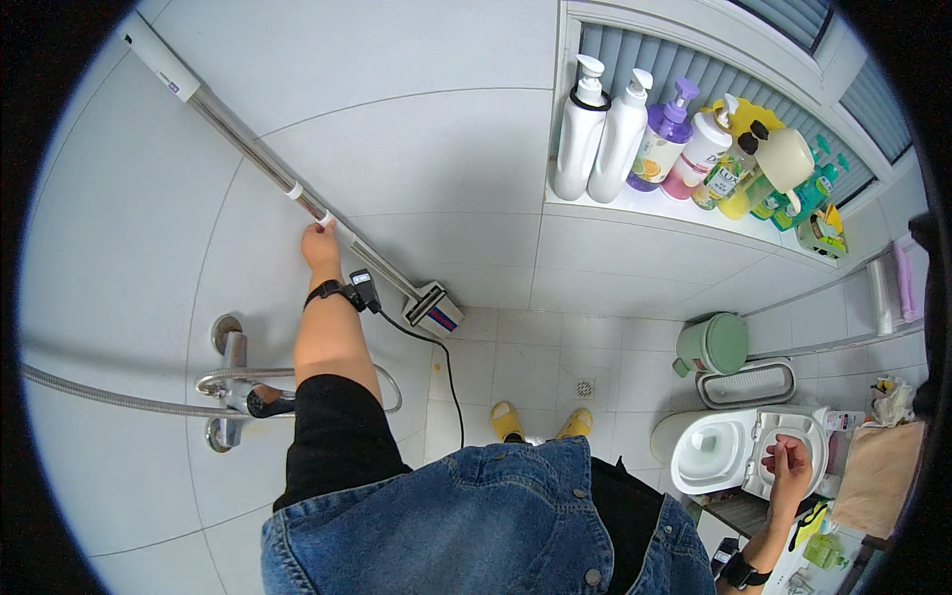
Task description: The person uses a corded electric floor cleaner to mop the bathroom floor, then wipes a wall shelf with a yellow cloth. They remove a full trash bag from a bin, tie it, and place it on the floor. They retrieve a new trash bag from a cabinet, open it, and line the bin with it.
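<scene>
At the left, my left hand (pixel 321 239) has its fingers on a white collar of a mop's metal pole (pixel 256 158). The mop leans along the tiled wall, its white upper handle (pixel 160 59) toward the top left. Down on the floor in the corner is the white mop head (pixel 435 310), with a red and blue stripe. My right hand (pixel 790 462) hovers over the raised lid side of the white toilet (pixel 703 450), fingers loosely curled and apart, with nothing visible in it.
Several pump bottles (pixel 580 145) line the window ledge (pixel 669 216). A shower mixer (pixel 236 390) with a metal hose juts from the left wall. A green lidded bin (pixel 714 343) and grey basin (pixel 747 385) stand near the toilet. A black cable (pixel 452 372) hangs from my left wrist.
</scene>
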Action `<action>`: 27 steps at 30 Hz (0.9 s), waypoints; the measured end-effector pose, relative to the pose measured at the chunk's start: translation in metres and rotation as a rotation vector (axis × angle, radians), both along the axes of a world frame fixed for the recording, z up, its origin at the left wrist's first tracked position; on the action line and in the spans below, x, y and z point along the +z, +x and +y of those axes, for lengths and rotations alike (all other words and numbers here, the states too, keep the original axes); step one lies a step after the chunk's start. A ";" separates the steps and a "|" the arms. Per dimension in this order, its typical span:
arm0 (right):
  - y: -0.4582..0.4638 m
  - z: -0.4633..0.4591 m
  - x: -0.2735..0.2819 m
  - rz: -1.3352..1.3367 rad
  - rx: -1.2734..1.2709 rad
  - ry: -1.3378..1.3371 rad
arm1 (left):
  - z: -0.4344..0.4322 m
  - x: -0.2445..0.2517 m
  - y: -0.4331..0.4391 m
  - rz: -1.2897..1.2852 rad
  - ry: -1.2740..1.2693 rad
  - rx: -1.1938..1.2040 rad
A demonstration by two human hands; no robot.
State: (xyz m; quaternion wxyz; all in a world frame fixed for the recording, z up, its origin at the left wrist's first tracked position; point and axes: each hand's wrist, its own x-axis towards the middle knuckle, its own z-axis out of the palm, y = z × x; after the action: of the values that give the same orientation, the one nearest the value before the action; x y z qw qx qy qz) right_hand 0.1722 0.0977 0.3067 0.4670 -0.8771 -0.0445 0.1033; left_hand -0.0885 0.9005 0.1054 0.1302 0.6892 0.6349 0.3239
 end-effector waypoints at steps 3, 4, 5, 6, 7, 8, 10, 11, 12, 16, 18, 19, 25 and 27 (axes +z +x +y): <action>0.000 0.006 0.002 0.000 -0.012 -0.034 | 0.000 0.009 0.004 -0.147 0.077 -0.033; 0.000 0.007 0.002 -0.016 0.021 -0.010 | 0.000 0.011 0.005 -0.140 0.098 -0.017; 0.000 0.008 0.002 -0.021 0.035 -0.002 | -0.001 0.013 0.006 -0.130 0.104 -0.004; 0.000 0.010 0.003 -0.019 0.035 0.003 | -0.002 0.015 0.007 -0.116 0.110 0.015; 0.000 0.011 0.003 -0.016 0.041 0.002 | -0.003 0.015 0.009 -0.136 0.102 0.011; 0.001 0.012 0.003 -0.007 0.033 -0.002 | -0.003 0.015 0.010 -0.153 0.094 0.013; 0.001 0.015 0.004 0.004 0.032 -0.008 | -0.003 0.014 0.012 -0.273 0.118 -0.005; 0.001 0.017 0.004 0.005 0.043 -0.009 | -0.002 0.012 0.014 -0.378 0.149 -0.022; 0.002 0.018 0.003 0.006 0.056 -0.012 | 0.000 0.010 0.015 -0.486 0.137 -0.049; 0.002 0.027 0.001 0.024 0.067 -0.010 | 0.012 0.004 0.019 -0.437 0.111 -0.085; 0.001 0.032 -0.001 0.049 0.070 -0.015 | 0.016 0.000 0.023 -0.485 0.137 -0.131; 0.000 0.034 -0.002 0.057 0.090 -0.015 | 0.017 -0.001 0.025 -0.548 0.116 -0.107; -0.007 0.042 0.002 0.070 0.142 -0.018 | 0.000 0.020 0.034 -0.914 -0.009 -0.113; -0.009 0.043 0.005 0.075 0.143 -0.035 | -0.011 0.035 0.043 -1.118 -0.003 -0.120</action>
State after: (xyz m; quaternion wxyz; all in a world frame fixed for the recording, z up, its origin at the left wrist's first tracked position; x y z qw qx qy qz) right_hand 0.1634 0.1404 0.3120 0.4443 -0.8753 -0.0875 0.1699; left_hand -0.0459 0.8897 0.1409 0.4659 0.4473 0.4295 0.6312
